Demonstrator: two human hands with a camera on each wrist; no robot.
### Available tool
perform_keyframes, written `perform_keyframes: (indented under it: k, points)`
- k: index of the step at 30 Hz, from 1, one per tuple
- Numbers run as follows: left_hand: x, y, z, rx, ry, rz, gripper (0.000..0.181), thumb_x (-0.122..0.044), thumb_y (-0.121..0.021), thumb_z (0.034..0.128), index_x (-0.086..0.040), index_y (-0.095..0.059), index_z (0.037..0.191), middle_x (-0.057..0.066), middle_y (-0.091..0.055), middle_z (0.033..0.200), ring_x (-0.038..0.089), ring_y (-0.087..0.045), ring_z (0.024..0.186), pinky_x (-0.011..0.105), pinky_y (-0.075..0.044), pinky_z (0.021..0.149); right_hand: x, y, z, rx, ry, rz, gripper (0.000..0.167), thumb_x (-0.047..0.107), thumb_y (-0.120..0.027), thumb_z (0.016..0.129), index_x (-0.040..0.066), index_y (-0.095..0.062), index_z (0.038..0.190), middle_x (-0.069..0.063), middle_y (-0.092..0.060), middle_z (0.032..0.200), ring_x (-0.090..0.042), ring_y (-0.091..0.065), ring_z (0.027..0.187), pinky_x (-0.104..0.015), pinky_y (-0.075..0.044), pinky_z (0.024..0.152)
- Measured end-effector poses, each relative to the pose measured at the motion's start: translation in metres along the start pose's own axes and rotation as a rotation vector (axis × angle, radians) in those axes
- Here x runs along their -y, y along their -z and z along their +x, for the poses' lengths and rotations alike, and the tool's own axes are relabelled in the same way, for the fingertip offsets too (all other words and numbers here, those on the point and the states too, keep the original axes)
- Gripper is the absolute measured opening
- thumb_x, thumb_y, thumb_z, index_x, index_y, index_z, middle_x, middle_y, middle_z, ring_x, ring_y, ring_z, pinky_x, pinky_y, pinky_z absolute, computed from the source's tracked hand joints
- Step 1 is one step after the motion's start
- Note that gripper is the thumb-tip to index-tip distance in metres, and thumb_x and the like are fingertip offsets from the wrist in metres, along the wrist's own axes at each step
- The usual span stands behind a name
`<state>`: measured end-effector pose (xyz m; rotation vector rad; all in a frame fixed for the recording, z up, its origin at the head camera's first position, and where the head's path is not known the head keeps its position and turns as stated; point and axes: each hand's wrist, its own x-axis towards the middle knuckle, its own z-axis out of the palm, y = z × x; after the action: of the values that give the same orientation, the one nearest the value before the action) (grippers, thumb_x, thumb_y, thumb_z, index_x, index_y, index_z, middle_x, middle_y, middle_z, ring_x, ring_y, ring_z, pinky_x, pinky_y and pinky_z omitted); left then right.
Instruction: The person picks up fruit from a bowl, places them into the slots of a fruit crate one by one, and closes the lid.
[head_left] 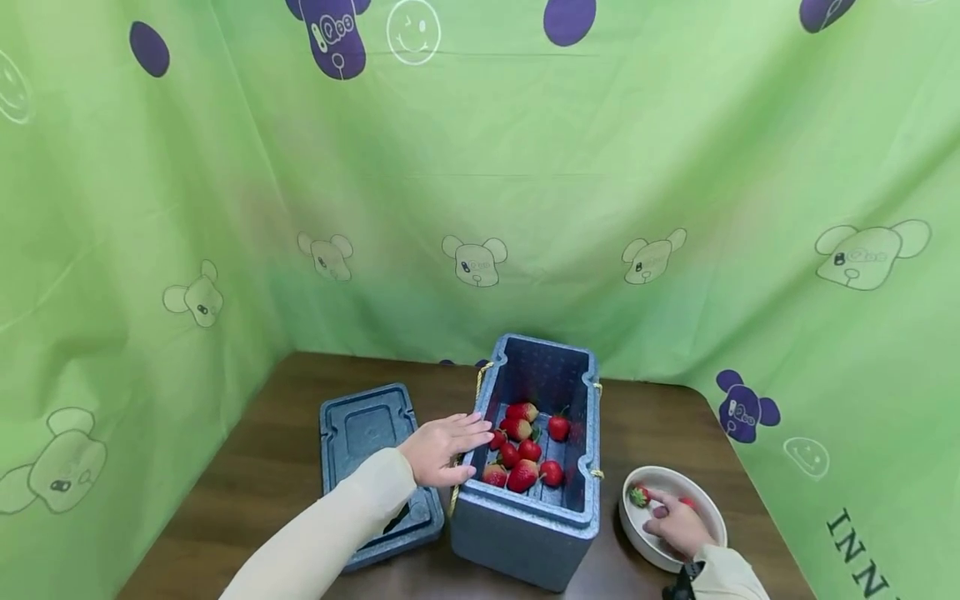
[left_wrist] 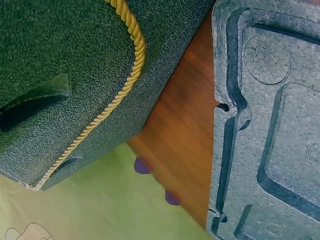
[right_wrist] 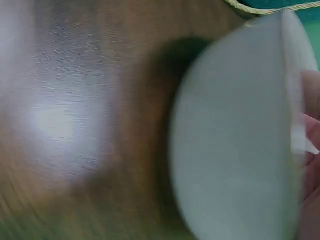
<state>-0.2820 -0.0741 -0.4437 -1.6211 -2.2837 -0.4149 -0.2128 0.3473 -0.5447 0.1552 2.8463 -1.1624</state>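
Observation:
A blue foam box point(head_left: 525, 542) stands uncovered, with several strawberries point(head_left: 522, 476) lying on its floor. My left hand point(head_left: 447, 450) rests on the box's left rim, fingers extended over the edge. To the right of the box, my right hand point(head_left: 680, 527) reaches down into a white bowl point(head_left: 712, 510). Inside that bowl are a strawberry with green leaves point(head_left: 640, 497), close to my fingertips, and another red one point(head_left: 687, 502) partly behind the hand. Whether my right fingers pinch anything is unclear. The bowl's outer side point(right_wrist: 230, 140) hides most of that hand in the right wrist view.
The box's blue lid point(head_left: 367, 433) lies on the wooden table point(head_left: 255, 483) to the left, partly under my left forearm. Yellow rope point(left_wrist: 122, 92) hangs along the box's side. A green patterned cloth point(head_left: 555, 225) stands behind the table and along both sides.

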Motion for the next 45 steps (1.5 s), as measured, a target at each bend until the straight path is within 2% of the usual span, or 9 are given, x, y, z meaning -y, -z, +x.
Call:
perform_keyframes:
  k: [3,6,13,20,24,29,35,38,45]
  points:
    - [0.000,0.002,0.001,-0.006,0.008,0.001,0.050,-0.026,-0.059,0.0839,0.000,-0.061,0.127,0.015,-0.059,0.130,0.027,-0.051,0.125,0.033,-0.036,0.107,-0.001,-0.005,0.003,0.003,-0.010,0.049,0.062,0.001,-0.068,0.070,-0.018,-0.044,0.125,-0.010,-0.062,0.075,-0.014,-0.055,0.059,-0.025,-0.046,0.053]
    - [0.000,0.002,0.001,0.023,0.026,-0.011,0.051,-0.027,-0.058,0.0845,-0.001,-0.060,0.128,0.014,-0.057,0.132,0.026,-0.050,0.127,0.033,-0.035,0.107,-0.003,-0.010,0.005,0.008,-0.042,0.085,0.067,0.002,-0.067,0.069,-0.017,-0.042,0.127,-0.004,-0.059,0.065,-0.013,-0.054,0.054,-0.025,-0.044,0.050]
    - [-0.002,0.001,0.000,0.031,0.060,-0.045,0.053,-0.028,-0.057,0.0846,-0.002,-0.059,0.130,0.013,-0.056,0.134,0.027,-0.048,0.128,0.034,-0.035,0.107,-0.003,-0.016,0.009,-0.021,-0.015,-0.005,0.063,0.010,-0.066,0.071,-0.015,-0.045,0.125,-0.005,-0.060,0.062,-0.015,-0.056,0.053,-0.028,-0.045,0.056]
    - [-0.001,-0.002,0.000,-0.011,0.019,-0.047,0.051,-0.026,-0.059,0.0840,0.000,-0.060,0.127,0.015,-0.058,0.131,0.029,-0.050,0.126,0.034,-0.036,0.107,-0.006,-0.017,0.011,-0.023,-0.057,0.022,0.061,0.014,-0.065,0.077,-0.016,-0.043,0.126,0.000,-0.057,0.057,-0.012,-0.057,0.049,-0.026,-0.047,0.049]
    - [0.000,-0.003,-0.001,-0.034,0.005,-0.040,0.050,-0.026,-0.059,0.0838,0.000,-0.061,0.126,0.015,-0.059,0.130,0.029,-0.051,0.126,0.033,-0.036,0.107,-0.011,-0.017,0.012,-0.022,-0.097,0.085,0.063,0.016,-0.064,0.077,-0.017,-0.041,0.126,-0.001,-0.058,0.056,-0.013,-0.059,0.047,-0.027,-0.049,0.045]
    - [0.000,-0.002,-0.001,-0.025,0.013,-0.041,0.050,-0.026,-0.058,0.0842,0.000,-0.061,0.126,0.015,-0.058,0.130,0.029,-0.051,0.126,0.033,-0.037,0.106,-0.015,-0.019,0.014,-0.012,-0.133,0.124,0.063,0.019,-0.063,0.080,-0.017,-0.041,0.127,-0.001,-0.056,0.053,-0.013,-0.059,0.046,-0.028,-0.048,0.043]
    - [-0.001,-0.001,-0.001,-0.011,0.026,-0.030,0.051,-0.027,-0.057,0.0843,0.000,-0.061,0.127,0.015,-0.058,0.131,0.028,-0.050,0.126,0.033,-0.037,0.106,-0.013,-0.020,0.017,-0.017,-0.147,0.099,0.046,0.027,-0.060,0.085,-0.012,-0.055,0.109,0.000,-0.052,0.050,-0.012,-0.054,0.044,-0.027,-0.045,0.042]
    - [0.000,-0.001,-0.001,-0.010,0.037,-0.034,0.051,-0.027,-0.056,0.0847,-0.001,-0.060,0.128,0.014,-0.058,0.132,0.027,-0.050,0.127,0.033,-0.036,0.106,-0.013,-0.021,0.018,-0.018,-0.154,0.100,0.044,0.031,-0.057,0.088,-0.010,-0.057,0.105,0.000,-0.050,0.051,-0.012,-0.053,0.044,-0.027,-0.045,0.042]
    - [0.000,-0.004,-0.002,-0.033,0.020,-0.043,0.049,-0.028,-0.055,0.0861,-0.001,-0.061,0.126,0.014,-0.058,0.131,0.028,-0.051,0.126,0.033,-0.036,0.106,-0.015,-0.023,0.018,-0.014,-0.177,0.113,0.052,0.028,-0.060,0.085,-0.015,-0.052,0.113,-0.001,-0.052,0.050,-0.012,-0.055,0.043,-0.027,-0.047,0.042]
